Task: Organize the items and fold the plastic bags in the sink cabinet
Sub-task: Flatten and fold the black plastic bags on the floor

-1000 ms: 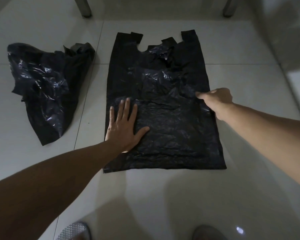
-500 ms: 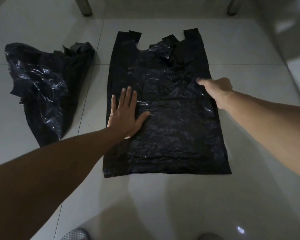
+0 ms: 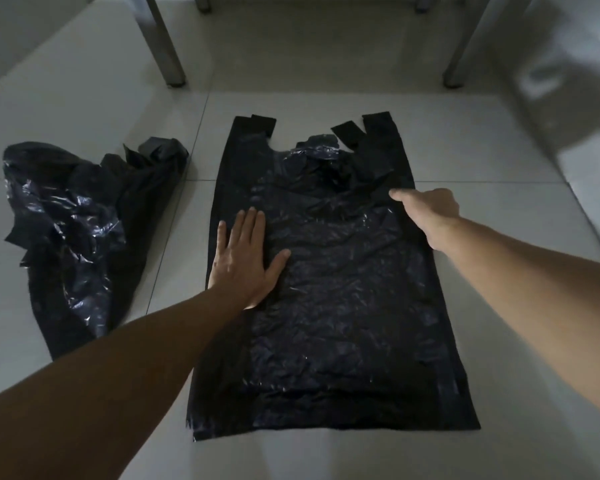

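A black plastic bag [image 3: 340, 306] lies spread flat on the tiled floor, its handles pointing away from me. My left hand [image 3: 246, 258] presses flat on the bag's left side, fingers straight and together. My right hand [image 3: 430, 213] rests on the bag's right edge a little farther up, with the thumb stretched toward the middle; its fingertips are hidden behind the hand. A second black bag [image 3: 77, 233] lies crumpled in a heap on the floor to the left.
Metal legs [image 3: 163, 39] [image 3: 465, 46] stand on the floor beyond the bag's handles. A pale, shiny surface [image 3: 568, 81] rises at the right. Light floor tiles [image 3: 326, 459] surround both bags.
Both hands have slid along the flat bag away from me, toward its handles. The camera has tilted up, showing more of the metal legs.
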{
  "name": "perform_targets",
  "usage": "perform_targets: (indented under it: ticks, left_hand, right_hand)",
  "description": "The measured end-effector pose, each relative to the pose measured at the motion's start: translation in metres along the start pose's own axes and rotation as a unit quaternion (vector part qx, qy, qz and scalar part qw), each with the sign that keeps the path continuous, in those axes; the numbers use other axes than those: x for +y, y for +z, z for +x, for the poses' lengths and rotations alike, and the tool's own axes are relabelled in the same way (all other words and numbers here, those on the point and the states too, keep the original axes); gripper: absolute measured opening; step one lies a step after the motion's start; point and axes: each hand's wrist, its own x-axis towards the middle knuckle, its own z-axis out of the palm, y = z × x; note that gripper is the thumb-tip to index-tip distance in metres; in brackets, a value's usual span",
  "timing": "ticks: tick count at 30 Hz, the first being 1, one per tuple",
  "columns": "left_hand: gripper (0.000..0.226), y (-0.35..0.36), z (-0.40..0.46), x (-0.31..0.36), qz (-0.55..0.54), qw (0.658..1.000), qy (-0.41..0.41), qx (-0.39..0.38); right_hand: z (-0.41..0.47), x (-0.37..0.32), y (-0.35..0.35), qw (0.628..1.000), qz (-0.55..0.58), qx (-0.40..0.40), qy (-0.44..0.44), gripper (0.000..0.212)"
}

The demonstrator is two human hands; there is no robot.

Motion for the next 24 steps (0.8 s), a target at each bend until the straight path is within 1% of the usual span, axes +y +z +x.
perform_targets:
  ticks: [1, 2, 3, 4, 7, 8, 10, 12, 14, 16, 18, 21, 22, 23, 24]
  left_hand:
    - [0.089, -0.001, 0.009, -0.001, 0.000, 1.000, 0.001, -0.006]
    - [0.089, -0.001, 0.017, -0.003, 0.002, 1.000, 0.000, -0.014]
    - [0.088, -0.001, 0.025, -0.005, 0.005, 1.000, -0.004, -0.025]
    - [0.089, 0.000, 0.032, -0.008, 0.008, 0.999, -0.011, -0.041]
    - [0.095, 0.006, 0.039, -0.016, 0.017, 0.996, -0.034, -0.086]
    - [0.097, 0.008, 0.038, -0.017, 0.017, 0.996, -0.036, -0.080]
    - [0.099, 0.010, 0.037, -0.015, 0.004, 0.998, -0.041, -0.044]
    - [0.094, 0.007, 0.042, -0.012, -0.003, 0.999, -0.045, 0.002]
    - [0.087, 0.002, 0.051, -0.011, 0.000, 0.998, -0.043, 0.039]
    - [0.085, -0.001, 0.064, -0.015, 0.001, 0.998, -0.038, 0.040]
    - [0.087, -0.002, 0.078, -0.023, 0.005, 0.999, -0.037, 0.019]
    - [0.091, 0.004, 0.088, -0.040, 0.017, 0.998, -0.055, -0.024]
    - [0.092, 0.007, 0.088, -0.045, 0.017, 0.998, -0.058, -0.030]
    - [0.093, 0.012, 0.087, -0.049, 0.014, 0.998, -0.056, -0.028]
    - [0.093, 0.016, 0.086, -0.051, 0.009, 0.998, -0.053, -0.020]
  right_hand:
    - [0.002, -0.005, 0.004, 1.000, 0.010, 0.004, 0.001, 0.071]
    - [0.005, -0.011, 0.007, 1.000, 0.016, 0.009, 0.001, 0.074]
    - [0.008, -0.015, 0.011, 1.000, 0.022, 0.014, 0.002, 0.072]
    - [0.013, -0.019, 0.013, 0.999, 0.023, 0.025, 0.002, 0.065]
    - [0.024, -0.019, 0.015, 0.997, 0.013, 0.080, 0.002, 0.035]
    - [0.024, -0.016, 0.015, 0.996, -0.002, 0.093, 0.000, 0.028]
    - [0.027, -0.009, 0.017, 0.994, -0.051, 0.099, -0.017, 0.023]
    - [0.031, -0.009, 0.020, 0.992, -0.084, 0.093, -0.030, 0.030]
    - [0.039, -0.015, 0.024, 0.989, -0.102, 0.096, -0.040, 0.044]
    - [0.049, -0.024, 0.029, 0.986, -0.119, 0.095, -0.074, 0.049]
    - [0.058, -0.029, 0.031, 0.983, -0.125, 0.091, -0.099, 0.037]
    - [0.067, -0.031, 0.030, 0.982, -0.136, 0.109, -0.070, 0.023]
    - [0.068, -0.032, 0.031, 0.979, -0.152, 0.120, -0.064, 0.022]
    - [0.069, -0.033, 0.034, 0.970, -0.180, 0.144, -0.078, 0.025]
    - [0.069, -0.035, 0.038, 0.955, -0.209, 0.177, -0.115, 0.030]
